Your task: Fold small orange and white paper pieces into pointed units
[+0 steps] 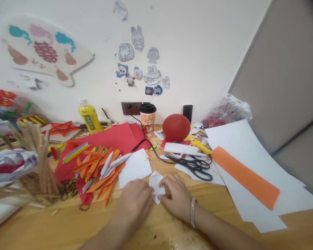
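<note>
A small folded white paper (157,184) with a pointed top and bottom lies on the wooden table (151,229). My left hand (135,199) is at its left edge, fingers bent together and slightly blurred, the fingertips on the paper. On the other side my right hand (175,196), with a silver bracelet at the wrist, pinches the paper's right edge between thumb and fingers. White sheets (135,168) lie just behind my left hand. Black scissors (195,166) rest behind my right hand.
Folded orange strips (94,165) and red paper (114,139) are at the left, near bundled wooden sticks (39,156). Behind stand a yellow bottle (90,116), a cup (147,119) and a red balloon (176,127). Large white sheets (234,139) and an orange strip (245,175) lie right.
</note>
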The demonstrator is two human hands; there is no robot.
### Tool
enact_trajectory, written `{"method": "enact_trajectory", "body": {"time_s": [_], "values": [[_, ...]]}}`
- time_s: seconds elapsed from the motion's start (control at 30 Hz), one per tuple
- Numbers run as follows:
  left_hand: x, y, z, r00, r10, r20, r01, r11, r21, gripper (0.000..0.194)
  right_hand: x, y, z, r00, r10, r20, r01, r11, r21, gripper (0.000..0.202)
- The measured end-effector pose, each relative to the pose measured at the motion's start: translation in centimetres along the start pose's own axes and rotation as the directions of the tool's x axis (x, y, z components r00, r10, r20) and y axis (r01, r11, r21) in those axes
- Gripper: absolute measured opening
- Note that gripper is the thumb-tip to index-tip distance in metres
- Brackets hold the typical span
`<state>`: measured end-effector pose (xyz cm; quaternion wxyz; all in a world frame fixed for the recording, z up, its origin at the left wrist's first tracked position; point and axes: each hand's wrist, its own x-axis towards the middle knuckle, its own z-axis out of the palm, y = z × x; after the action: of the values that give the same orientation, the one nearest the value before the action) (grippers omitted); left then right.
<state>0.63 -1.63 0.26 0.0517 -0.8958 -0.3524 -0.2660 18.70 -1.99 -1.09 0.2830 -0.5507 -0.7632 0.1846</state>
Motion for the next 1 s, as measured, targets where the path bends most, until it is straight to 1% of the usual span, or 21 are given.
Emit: {"method": "enact_trajectory", "body": {"time_s": [0.03, 0.07, 0.1, 0.13, 0.2, 0.27, 0.33, 0.4, 0.5, 0.6, 0.67, 0.73, 0.8, 0.9, 1.0], "values": [[-0.2, 0.6, 0.2, 0.993, 0.116, -0.022, -0.116, 0.993, 0.000, 0.017, 0.0, 0.0, 0.1, 1.000, -0.005, -0.013, 0.005, 1.000, 0.007, 0.017], [-0.5, 1.2, 0.5, 0.985, 0.173, -0.026, -0.172, 0.985, 0.015, 0.017, 0.0, 0.1, 0.0, 1.000, -0.014, -0.021, 0.014, 1.000, 0.020, 0.013], [-0.7, 1.7, 0.7, 0.982, 0.187, 0.002, -0.187, 0.982, 0.036, 0.015, 0.1, 0.1, -0.1, 0.999, -0.024, -0.030, 0.025, 0.999, 0.038, 0.009], [-0.8, 2.1, 0.9, 0.975, 0.221, 0.019, -0.221, 0.974, 0.049, 0.015, 0.2, 0.2, -0.2, 0.998, -0.038, -0.048, 0.041, 0.998, 0.054, 0.011], [-0.9, 2.5, 1.0, 0.966, 0.252, 0.051, -0.255, 0.964, 0.072, 0.016, 0.5, 0.6, -0.8, 0.991, -0.075, -0.109, 0.082, 0.995, 0.060, 0.020], [-0.9, 2.3, 1.1, 0.957, 0.287, 0.045, -0.290, 0.953, 0.088, 0.017, 0.8, 1.2, -1.3, 0.978, -0.135, -0.158, 0.139, 0.990, 0.015, 0.028], [-0.9, 1.8, 1.0, 0.954, 0.299, 0.019, -0.299, 0.948, 0.109, 0.018, 1.1, 1.8, -1.7, 0.964, -0.226, -0.137, 0.224, 0.974, -0.031, 0.035], [-0.8, 1.2, 1.0, 0.962, 0.272, 0.006, -0.271, 0.954, 0.131, 0.016, 1.2, 2.3, -1.7, 0.943, -0.313, -0.109, 0.307, 0.949, -0.072, 0.035], [-0.9, 0.4, 1.1, 0.975, 0.222, 0.012, -0.220, 0.961, 0.168, 0.019, 1.1, 2.5, -1.7, 0.907, -0.409, -0.103, 0.392, 0.908, -0.150, 0.027], [-1.0, -0.3, 1.0, 0.979, 0.200, 0.034, -0.203, 0.958, 0.205, 0.021, 1.0, 2.3, -1.9, 0.877, -0.478, -0.052, 0.458, 0.864, -0.211, 0.020], [-1.0, -0.7, 0.9, 0.980, 0.189, 0.060, -0.197, 0.955, 0.219, 0.020, 1.0, 2.3, -2.1, 0.870, -0.493, -0.027, 0.476, 0.852, -0.220, 0.017], [-1.0, -0.9, 0.8, 0.976, 0.200, 0.085, -0.214, 0.951, 0.223, 0.021, 1.2, 2.4, -2.2, 0.873, -0.486, -0.033, 0.470, 0.858, -0.210, 0.012], [-1.0, -1.0, 0.7, 0.968, 0.235, 0.090, -0.250, 0.943, 0.219, 0.023, 1.4, 2.7, -2.2, 0.874, -0.483, -0.046, 0.466, 0.862, -0.200, 0.009], [-1.0, -1.2, 0.5, 0.955, 0.279, 0.101, -0.294, 0.935, 0.198, 0.024, 1.6, 3.0, -1.9, 0.863, -0.503, -0.052, 0.484, 0.851, -0.204, 0.009], [-0.9, -1.6, 0.2, 0.940, 0.320, 0.115, -0.334, 0.931, 0.147, 0.032, 1.8, 3.2, -1.7, 0.850, -0.523, -0.065, 0.497, 0.836, -0.232, 0.007]]}}
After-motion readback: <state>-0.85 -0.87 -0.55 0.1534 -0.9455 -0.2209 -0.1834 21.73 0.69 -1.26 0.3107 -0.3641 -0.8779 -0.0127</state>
